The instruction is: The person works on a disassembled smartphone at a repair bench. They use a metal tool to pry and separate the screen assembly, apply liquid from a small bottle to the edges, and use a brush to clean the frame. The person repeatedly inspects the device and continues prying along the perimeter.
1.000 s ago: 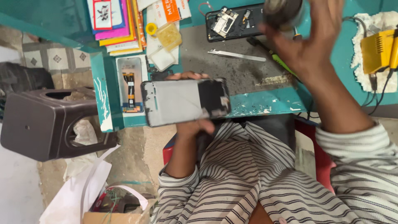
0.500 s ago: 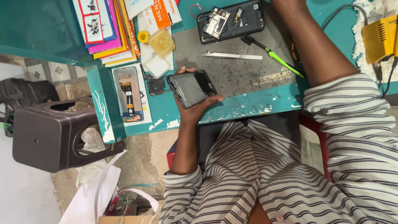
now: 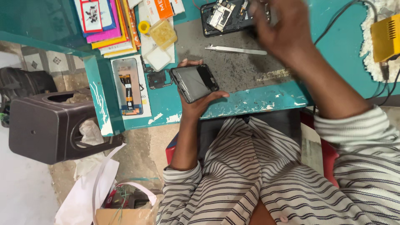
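My left hand [image 3: 195, 107] grips a dark phone screen panel [image 3: 194, 83] from below, tilted, over the front edge of the teal table [image 3: 266, 100]. My right hand [image 3: 284, 30] is blurred and hovers at the far side of the grey work mat [image 3: 243, 71], right beside an opened black phone [image 3: 223, 16] with its circuit board showing. Whether it holds anything is unclear. Silver tweezers [image 3: 236, 50] lie on the mat between both hands.
A white tray with a flex-cable part [image 3: 127, 86] and a small black frame piece [image 3: 158, 79] lie left of the panel. Clear plastic boxes [image 3: 161, 35], colourful packets [image 3: 104, 25], a yellow device [image 3: 385, 37] with cables, a brown plastic stool [image 3: 46, 125] and a carton of scraps [image 3: 125, 210] surround me.
My left hand lowered the screen panel from near my face to the table's edge. My right hand, raised with a round object before, came down beside the opened phone.
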Demonstrator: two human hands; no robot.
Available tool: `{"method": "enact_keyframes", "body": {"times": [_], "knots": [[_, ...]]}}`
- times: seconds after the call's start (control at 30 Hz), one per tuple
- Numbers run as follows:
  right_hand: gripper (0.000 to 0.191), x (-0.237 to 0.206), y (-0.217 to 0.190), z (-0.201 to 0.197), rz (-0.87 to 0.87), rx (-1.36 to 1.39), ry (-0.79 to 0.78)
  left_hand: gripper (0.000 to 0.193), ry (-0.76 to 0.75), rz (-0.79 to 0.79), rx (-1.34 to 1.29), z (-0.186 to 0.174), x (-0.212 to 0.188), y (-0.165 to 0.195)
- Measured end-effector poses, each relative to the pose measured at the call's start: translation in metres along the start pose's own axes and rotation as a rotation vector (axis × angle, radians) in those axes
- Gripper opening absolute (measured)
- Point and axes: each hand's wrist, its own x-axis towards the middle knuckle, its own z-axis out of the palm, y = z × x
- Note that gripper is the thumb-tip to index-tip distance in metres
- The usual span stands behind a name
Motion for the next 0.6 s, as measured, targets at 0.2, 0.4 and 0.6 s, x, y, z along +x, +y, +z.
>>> {"method": "enact_keyframes", "body": {"times": [0.2, 0.4, 0.6], "knots": [[0.025, -0.018, -0.033, 0.035, -0.103, -0.151, -0.372, 0.12, -0.03, 0.005, 0.233, -0.002, 0.0, 0.002], [0.028, -0.025, -0.032, 0.05, -0.09, -0.212, -0.338, 0.128, -0.022, -0.025, -0.011, 0.004, 0.002, 0.004], [0.031, -0.035, -0.048, 0.027, 0.113, -0.087, -0.373, 0.132, -0.056, -0.034, 0.03, 0.002, 0.001, 0.002]]}}
